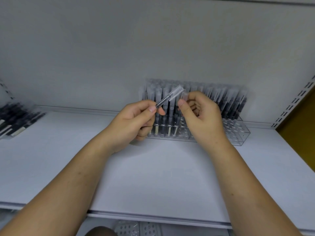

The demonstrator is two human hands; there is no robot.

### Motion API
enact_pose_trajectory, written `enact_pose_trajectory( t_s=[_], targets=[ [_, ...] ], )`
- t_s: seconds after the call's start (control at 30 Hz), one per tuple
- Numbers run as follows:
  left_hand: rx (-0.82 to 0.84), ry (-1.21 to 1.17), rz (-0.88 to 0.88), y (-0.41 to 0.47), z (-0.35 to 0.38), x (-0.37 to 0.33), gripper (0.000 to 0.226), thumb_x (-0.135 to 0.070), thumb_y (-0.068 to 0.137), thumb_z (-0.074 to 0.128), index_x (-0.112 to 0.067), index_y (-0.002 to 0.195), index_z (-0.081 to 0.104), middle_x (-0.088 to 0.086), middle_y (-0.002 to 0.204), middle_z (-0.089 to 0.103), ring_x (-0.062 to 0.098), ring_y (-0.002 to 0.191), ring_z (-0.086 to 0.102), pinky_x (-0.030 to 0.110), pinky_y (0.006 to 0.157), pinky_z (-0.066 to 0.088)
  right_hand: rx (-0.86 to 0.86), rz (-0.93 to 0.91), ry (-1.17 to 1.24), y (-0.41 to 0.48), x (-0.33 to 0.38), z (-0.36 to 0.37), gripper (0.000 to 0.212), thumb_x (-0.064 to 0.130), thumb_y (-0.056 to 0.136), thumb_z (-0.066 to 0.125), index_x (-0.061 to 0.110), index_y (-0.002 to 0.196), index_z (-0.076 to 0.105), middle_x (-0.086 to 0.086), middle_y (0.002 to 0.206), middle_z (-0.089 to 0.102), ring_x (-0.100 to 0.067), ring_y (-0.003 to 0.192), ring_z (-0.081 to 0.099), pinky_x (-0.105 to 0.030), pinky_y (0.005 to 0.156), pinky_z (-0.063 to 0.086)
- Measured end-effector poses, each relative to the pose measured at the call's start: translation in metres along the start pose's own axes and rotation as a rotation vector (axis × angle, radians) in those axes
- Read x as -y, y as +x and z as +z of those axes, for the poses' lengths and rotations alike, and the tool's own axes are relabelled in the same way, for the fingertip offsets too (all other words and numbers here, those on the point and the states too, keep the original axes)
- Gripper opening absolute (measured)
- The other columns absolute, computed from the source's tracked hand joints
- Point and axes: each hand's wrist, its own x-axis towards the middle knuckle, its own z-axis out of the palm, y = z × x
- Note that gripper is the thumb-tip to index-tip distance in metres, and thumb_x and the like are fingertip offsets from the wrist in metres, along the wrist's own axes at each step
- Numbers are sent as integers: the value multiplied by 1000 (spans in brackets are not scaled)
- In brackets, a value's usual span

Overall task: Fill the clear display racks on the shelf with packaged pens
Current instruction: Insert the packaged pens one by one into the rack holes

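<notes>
Far left on the shelf (153, 167), loose pens (15, 120) wait as supply; the left hand (134, 120), wrist raised, pinches a packaged pen (168, 97) low on its barrel, tilted up-right, probably to tidy it before slotting; the right hand (201, 113), fingers curled, pinches a clear bit of wrapping (184, 95) just beside its top; behind stands the clear rack (238, 133), mostly full, right front holes bare.

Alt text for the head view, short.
Left hand pinches a pen, tilted up-right, before a clear rack partly filled with pens on a white shelf. Right hand curls near the pen's top; whether it holds anything is unclear.
</notes>
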Motion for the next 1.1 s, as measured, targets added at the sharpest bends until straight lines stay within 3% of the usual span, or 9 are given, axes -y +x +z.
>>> enact_pose_trajectory(
  t_s=[0.13,0.27,0.43,0.6,0.67,0.73,0.87,0.97,1.1],
  targets=[
    [-5,34,18,0,0,-2,24,-29,104,47,-11,104,63,0,68,24,13,54,16,22,50,16,3,7,-4,1,-1,0,8,20,98,70,13,98,70,6,85,70,-12,79,64,-23,74,52],
    [-21,90,46,-1,2,-3,22,-27,103,50,-10,103,65,1,67,27,16,57,18,24,49,18,-32,-1,27,1,0,0,4,20,98,70,16,100,69,8,85,68,-9,79,64,-23,73,52],
    [-106,257,173,-4,5,-4,18,-22,101,54,-11,103,68,-16,63,50,8,55,36,20,53,32,-142,-88,140,1,9,-6,16,9,96,63,25,98,65,10,85,66,-5,80,62,-21,74,49],
    [-143,387,261,-4,8,0,13,-9,104,56,-8,104,69,-23,76,64,-4,68,55,9,68,40,111,20,373,-7,21,-7,14,6,89,68,14,101,70,-8,72,67,-14,45,52,-23,44,43],
    [-142,424,260,-4,9,1,14,-15,103,56,-11,104,69,-16,81,67,-2,73,57,13,71,43,191,39,409,-8,23,-7,13,4,90,71,7,103,71,-16,77,68,-19,39,49,-21,43,41],
    [-136,446,251,-3,9,3,14,-19,102,57,-15,105,70,-6,84,68,4,74,59,21,72,45,204,37,421,-8,23,-6,9,0,93,71,4,101,71,-13,79,68,-20,39,48,-19,44,41],
    [-137,477,282,-4,11,3,11,-22,101,59,-19,99,70,-4,76,66,19,70,62,33,66,50,137,32,421,-5,21,-5,4,2,97,66,1,98,69,4,74,66,-18,43,49,-20,44,37],
    [-131,579,340,-6,11,3,8,-19,98,65,-17,102,72,-4,82,69,19,73,62,41,67,50,11,67,508,-1,21,-8,7,12,96,61,10,93,66,-3,76,70,-23,49,58,-26,42,36],
    [-88,735,427,-7,10,3,23,-26,98,68,-13,117,69,-7,102,69,18,96,66,35,77,52,-249,64,531,7,15,-17,9,14,100,54,13,96,62,-10,78,71,-26,54,59,-29,45,38]
  ],
)
